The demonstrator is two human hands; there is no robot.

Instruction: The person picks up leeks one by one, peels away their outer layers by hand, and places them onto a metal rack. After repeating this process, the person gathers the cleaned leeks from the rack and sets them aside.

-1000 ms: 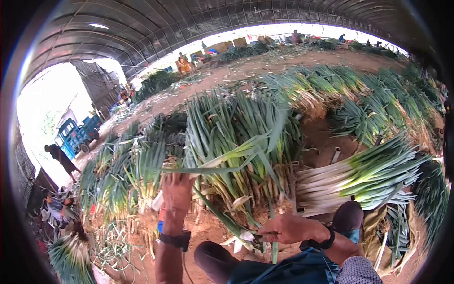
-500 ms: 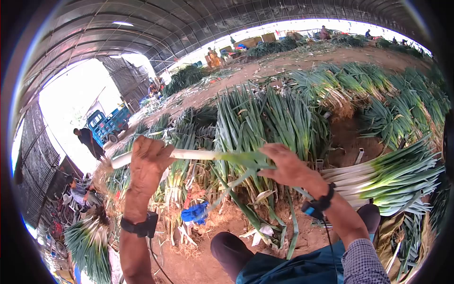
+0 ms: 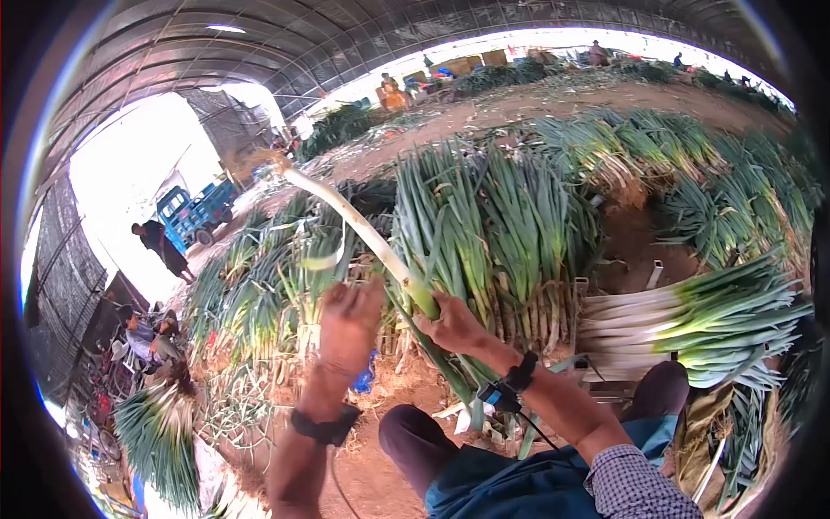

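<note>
My right hand (image 3: 450,324) is closed round the green part of a long green onion (image 3: 367,233). Its white stalk slants up and to the left, ending in shaggy roots (image 3: 268,160). A pale strip of peel (image 3: 324,259) hangs curled beside the stalk. Just below that strip is my left hand (image 3: 348,316), its fingers curled in and blurred by motion; I cannot tell what is in them. Trimmed green onions (image 3: 631,333) lie in a neat pile to the right of my right hand.
Upright bundles of untrimmed green onions (image 3: 493,225) stand in front of me, with more bundles (image 3: 622,156) behind. A blue cloth (image 3: 363,374) lies on the earth floor. At left are a blue truck (image 3: 194,212), a standing person (image 3: 160,246) and seated people (image 3: 143,337).
The green onion has swung from nearly level to slanting, roots up. My left hand has left the white stalk and moved down and right. My right hand has closed on the green part.
</note>
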